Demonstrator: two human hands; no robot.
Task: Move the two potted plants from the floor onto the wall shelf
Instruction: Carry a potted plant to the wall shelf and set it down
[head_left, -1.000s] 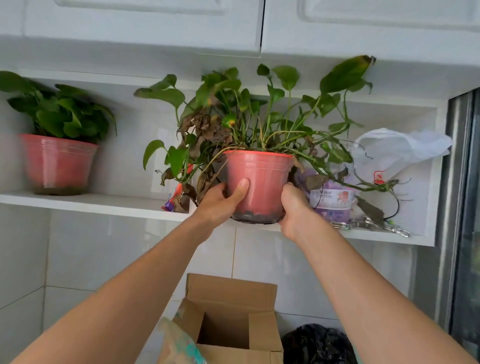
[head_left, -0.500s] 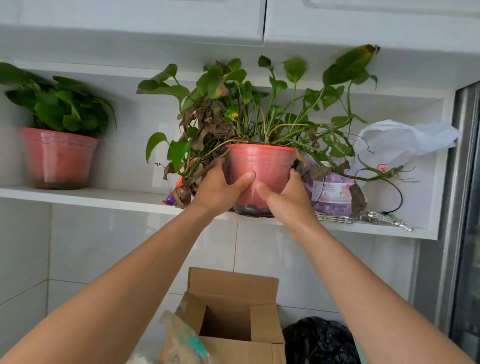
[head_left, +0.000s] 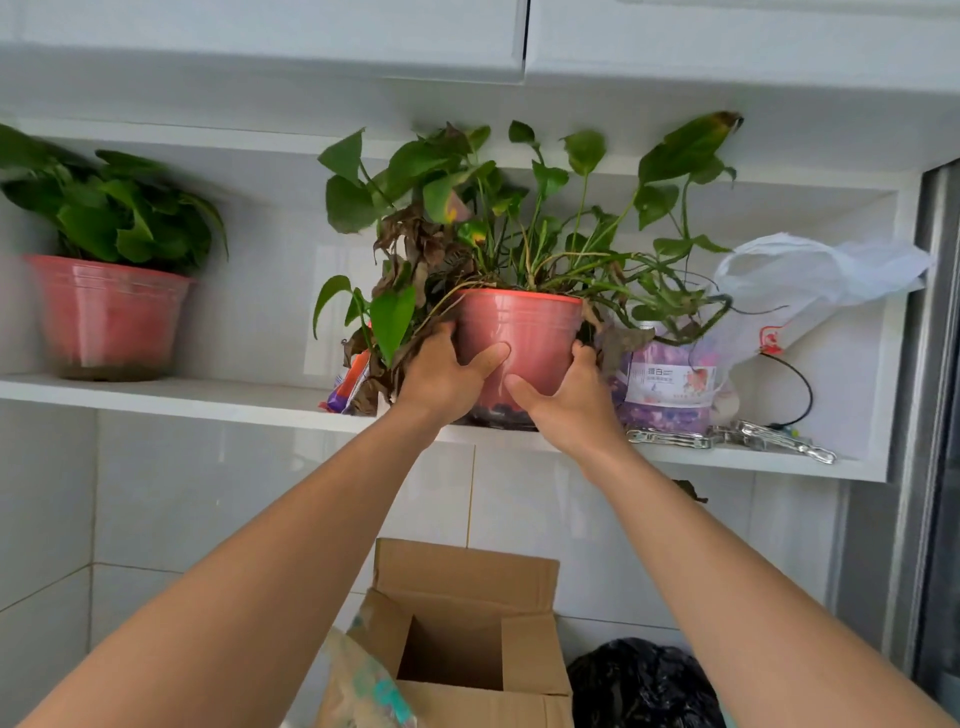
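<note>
A red pot with a leafy green plant and brown dead leaves (head_left: 524, 338) rests on the white wall shelf (head_left: 208, 397), near its middle. My left hand (head_left: 447, 371) grips the pot's left side and my right hand (head_left: 566, 400) grips its right side, thumbs across the front. A second red potted plant (head_left: 104, 317) stands on the same shelf at the far left, untouched.
To the right of the held pot are a clear jar of purple contents (head_left: 670, 384), a white plastic bag (head_left: 821, 275), metal clips (head_left: 769, 441) and a black wire. A snack packet (head_left: 348, 384) lies to its left. Below stand an open cardboard box (head_left: 467, 634) and a black bag (head_left: 639, 686). Cabinets hang overhead.
The pot has gone from held at the shelf's front edge to sitting on the shelf. Both hands have shifted round to its front while still holding it.
</note>
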